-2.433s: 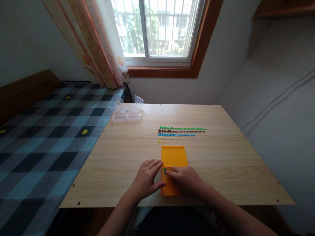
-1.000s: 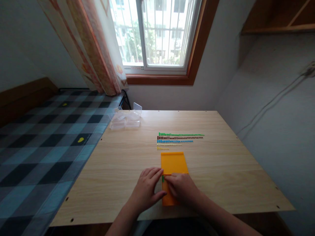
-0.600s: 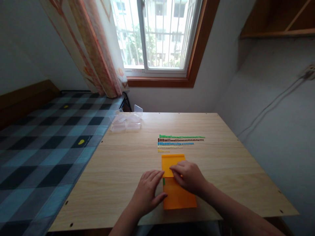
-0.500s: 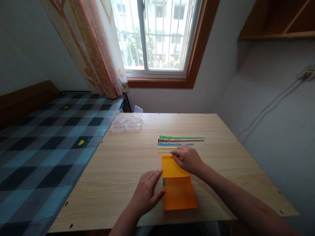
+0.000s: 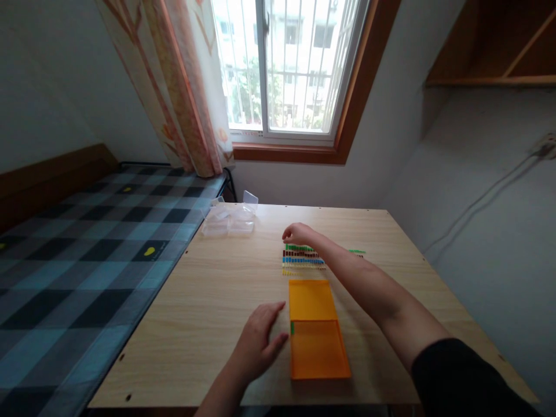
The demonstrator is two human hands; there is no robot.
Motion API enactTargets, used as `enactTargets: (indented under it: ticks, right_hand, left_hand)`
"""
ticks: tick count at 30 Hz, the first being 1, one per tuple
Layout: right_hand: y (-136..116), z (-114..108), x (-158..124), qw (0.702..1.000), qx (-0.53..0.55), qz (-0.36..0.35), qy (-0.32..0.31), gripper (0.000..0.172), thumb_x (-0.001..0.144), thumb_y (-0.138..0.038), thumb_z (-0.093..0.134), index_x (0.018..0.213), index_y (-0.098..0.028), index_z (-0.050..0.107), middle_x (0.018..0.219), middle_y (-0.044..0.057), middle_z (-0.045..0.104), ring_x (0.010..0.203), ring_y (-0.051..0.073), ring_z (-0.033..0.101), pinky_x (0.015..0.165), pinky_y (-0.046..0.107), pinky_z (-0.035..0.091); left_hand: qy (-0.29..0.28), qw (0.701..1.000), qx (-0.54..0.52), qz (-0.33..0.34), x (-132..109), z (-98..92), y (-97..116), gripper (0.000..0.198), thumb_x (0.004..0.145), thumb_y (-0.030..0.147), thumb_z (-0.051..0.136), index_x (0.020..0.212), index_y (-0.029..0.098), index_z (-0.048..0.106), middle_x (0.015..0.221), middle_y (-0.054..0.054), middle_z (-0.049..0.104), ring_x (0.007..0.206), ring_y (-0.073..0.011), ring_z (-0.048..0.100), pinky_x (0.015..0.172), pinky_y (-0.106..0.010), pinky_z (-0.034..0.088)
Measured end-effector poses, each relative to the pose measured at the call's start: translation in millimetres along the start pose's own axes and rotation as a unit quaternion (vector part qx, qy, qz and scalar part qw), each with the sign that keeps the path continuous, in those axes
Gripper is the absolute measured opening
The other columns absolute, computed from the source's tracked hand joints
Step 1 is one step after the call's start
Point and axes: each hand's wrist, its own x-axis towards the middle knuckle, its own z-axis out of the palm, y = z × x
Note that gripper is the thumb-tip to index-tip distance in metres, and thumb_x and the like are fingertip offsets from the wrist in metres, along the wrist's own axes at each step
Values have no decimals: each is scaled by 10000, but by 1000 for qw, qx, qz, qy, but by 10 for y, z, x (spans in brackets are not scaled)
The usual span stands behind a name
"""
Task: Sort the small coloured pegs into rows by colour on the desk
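Mid-frame, the green pieces (image 5: 292,248) look light, stiff, best pinched by their sides; the right hand (image 5: 297,233) curls beside them, hold unclear; lower centre, the left hand (image 5: 261,333) spreads empty beside the orange case (image 5: 319,350)

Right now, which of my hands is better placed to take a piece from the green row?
Your right hand, I'd say: it's by the left end of the green row. Your left hand is nearer you, beside the open orange case.
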Motion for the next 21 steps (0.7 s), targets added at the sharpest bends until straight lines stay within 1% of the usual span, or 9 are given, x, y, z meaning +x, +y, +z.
enactTargets:
  ticks: [4,8,11,15,21]
  right_hand:
    - [54,124,156,999,9,24,-39,288,955,-363,656,1153,-156,685,1146,73,692,980,211,670,873,389,557]
    - [129,193,217,999,10,43,-29,311,984,-367,617,1216,-161,633,1229,89,641,1042,228,650,891,423,567]
    - [209,180,222,999,7,48,-7,320,986,-365,615,1233,-162,626,1254,95,629,1074,237,640,914,437,558]
    - [284,120,203,999,5,37,0,317,986,-370,615,1217,-154,635,1231,89,642,1062,238,648,911,435,559]
    - [240,102,140,999,-27,24,-3,268,989,-367,612,1171,-177,664,1195,82,670,1036,212,657,933,430,547]
  left_hand:
    - [0,1000,-3,4,-12,15,-27,544,945,514,569,1403,223,531,1354,-153,625,1246,-303,585,1057,-492,500]
    - [2,1000,-1,0,-16,14,-24,541,943,508,576,1403,227,530,1353,-147,628,1245,-296,588,1056,-479,506]
    - [3,1000,-1,-5,-13,6,-13,541,943,515,574,1400,228,537,1350,-150,631,1238,-300,594,1051,-478,510]
    - [5,1000,-3,-3,-8,2,-10,539,942,519,572,1393,226,544,1333,-146,641,1222,-297,604,1038,-471,521]
    - [5,1000,4,9,-6,13,-36,519,946,499,580,1387,230,535,1315,-134,651,1200,-286,613,1019,-460,530]
